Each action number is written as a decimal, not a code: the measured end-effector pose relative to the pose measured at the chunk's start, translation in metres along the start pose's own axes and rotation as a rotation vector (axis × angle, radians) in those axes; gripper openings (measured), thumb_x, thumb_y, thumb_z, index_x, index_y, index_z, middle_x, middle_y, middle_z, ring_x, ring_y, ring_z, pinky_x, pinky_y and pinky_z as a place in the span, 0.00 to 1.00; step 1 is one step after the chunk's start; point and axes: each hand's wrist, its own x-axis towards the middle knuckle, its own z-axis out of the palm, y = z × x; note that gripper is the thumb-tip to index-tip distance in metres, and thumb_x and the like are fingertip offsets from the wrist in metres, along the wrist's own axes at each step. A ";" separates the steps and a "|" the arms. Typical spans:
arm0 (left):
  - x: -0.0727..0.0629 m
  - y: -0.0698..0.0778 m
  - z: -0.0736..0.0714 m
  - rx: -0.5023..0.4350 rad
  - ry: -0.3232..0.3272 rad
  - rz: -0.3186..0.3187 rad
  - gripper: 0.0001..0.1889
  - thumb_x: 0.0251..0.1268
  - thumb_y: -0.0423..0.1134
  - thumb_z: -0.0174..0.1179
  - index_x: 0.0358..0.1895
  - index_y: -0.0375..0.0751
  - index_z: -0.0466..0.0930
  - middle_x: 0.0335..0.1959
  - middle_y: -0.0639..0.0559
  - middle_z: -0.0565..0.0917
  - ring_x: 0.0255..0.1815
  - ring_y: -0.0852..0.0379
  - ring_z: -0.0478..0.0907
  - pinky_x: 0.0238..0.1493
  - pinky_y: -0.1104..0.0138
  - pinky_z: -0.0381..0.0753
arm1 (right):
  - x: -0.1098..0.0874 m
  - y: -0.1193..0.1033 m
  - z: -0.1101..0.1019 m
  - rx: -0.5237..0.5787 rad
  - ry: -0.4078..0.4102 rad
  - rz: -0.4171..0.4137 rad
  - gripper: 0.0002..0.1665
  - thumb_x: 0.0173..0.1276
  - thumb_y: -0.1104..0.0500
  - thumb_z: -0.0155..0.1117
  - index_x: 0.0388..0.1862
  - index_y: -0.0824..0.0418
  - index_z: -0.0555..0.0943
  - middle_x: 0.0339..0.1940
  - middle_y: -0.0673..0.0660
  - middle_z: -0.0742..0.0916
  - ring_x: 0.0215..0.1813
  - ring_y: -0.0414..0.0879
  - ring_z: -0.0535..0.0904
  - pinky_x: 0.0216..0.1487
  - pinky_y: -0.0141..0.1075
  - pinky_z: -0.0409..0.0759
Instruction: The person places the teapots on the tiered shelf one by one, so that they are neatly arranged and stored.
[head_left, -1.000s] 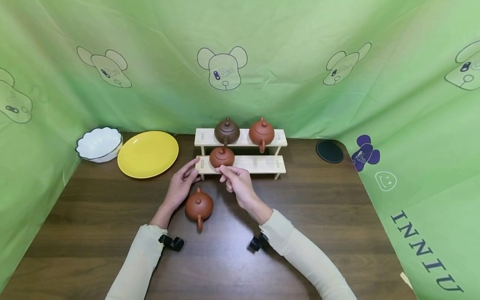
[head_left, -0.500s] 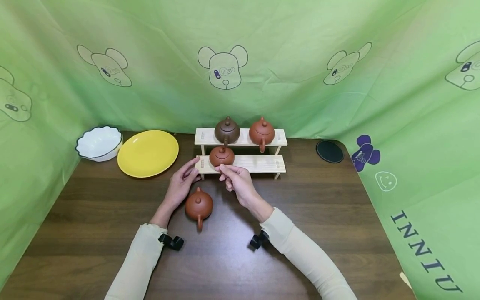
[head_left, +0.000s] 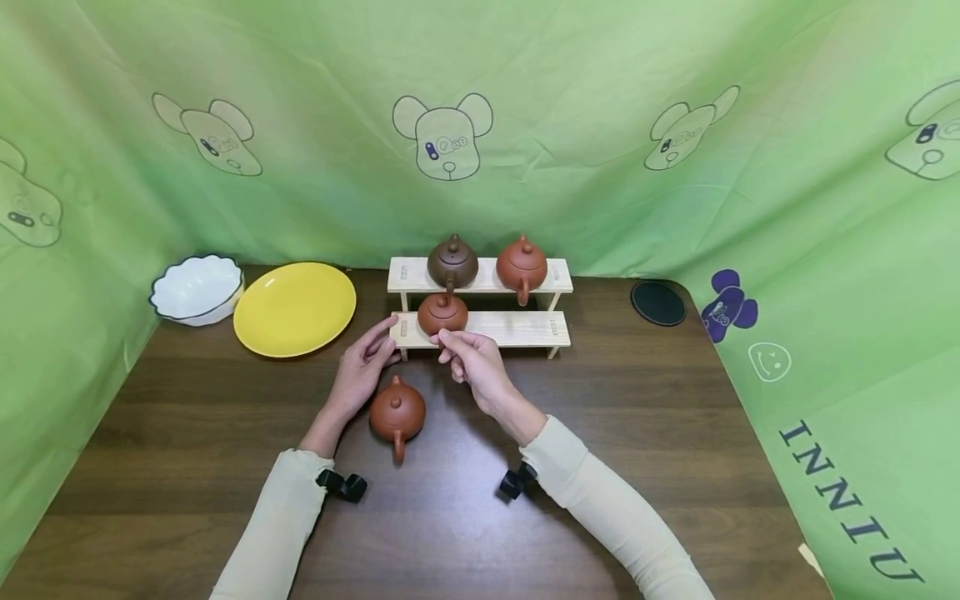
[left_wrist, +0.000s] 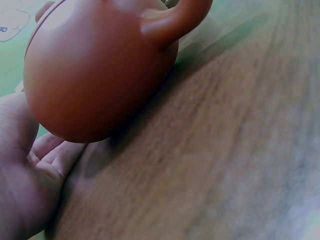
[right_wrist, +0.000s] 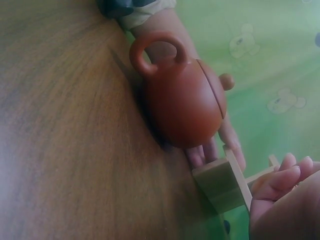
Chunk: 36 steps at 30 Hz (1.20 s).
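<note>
My right hand point(head_left: 480, 371) pinches the front of a small reddish-brown teapot point(head_left: 442, 312) between thumb and index finger; its handle is hidden there. That teapot sits on the lower step of a pale wooden two-tier rack point(head_left: 517, 329), toward the left. At the left end of this step, my left hand point(head_left: 362, 373) grips the board, thumb at the front corner and index finger at the back one. Another reddish teapot point(head_left: 397, 410) stands on the table beside my left wrist, handle toward me. In the right wrist view this teapot point(right_wrist: 182, 107) partly covers the left hand.
On the upper step stand a dark brown teapot point(head_left: 453, 263) and an orange-red teapot point(head_left: 522, 265). A yellow plate point(head_left: 295, 310) and a white scalloped bowl point(head_left: 197, 290) are at the back left. A black round coaster point(head_left: 658, 302) lies back right. Green cloth point(head_left: 315, 200) walls the table.
</note>
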 end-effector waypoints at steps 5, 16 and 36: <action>-0.001 0.000 0.000 0.004 -0.002 -0.004 0.25 0.91 0.33 0.55 0.84 0.37 0.72 0.79 0.33 0.76 0.55 0.74 0.86 0.61 0.71 0.91 | -0.002 0.002 -0.001 0.015 -0.004 0.004 0.11 0.84 0.61 0.67 0.47 0.68 0.91 0.22 0.48 0.84 0.19 0.33 0.68 0.19 0.22 0.64; -0.003 -0.001 0.000 0.020 0.004 0.018 0.25 0.91 0.35 0.55 0.83 0.37 0.72 0.78 0.31 0.77 0.55 0.70 0.87 0.60 0.72 0.91 | -0.004 0.003 -0.007 0.019 0.072 -0.027 0.08 0.80 0.65 0.72 0.38 0.56 0.92 0.23 0.49 0.86 0.20 0.32 0.70 0.19 0.21 0.68; -0.002 0.000 0.001 -0.005 0.003 0.013 0.25 0.91 0.33 0.54 0.83 0.35 0.71 0.80 0.33 0.75 0.54 0.74 0.86 0.62 0.72 0.90 | -0.030 0.010 -0.018 0.056 0.086 -0.003 0.10 0.80 0.67 0.69 0.37 0.55 0.88 0.21 0.47 0.84 0.18 0.32 0.67 0.19 0.22 0.64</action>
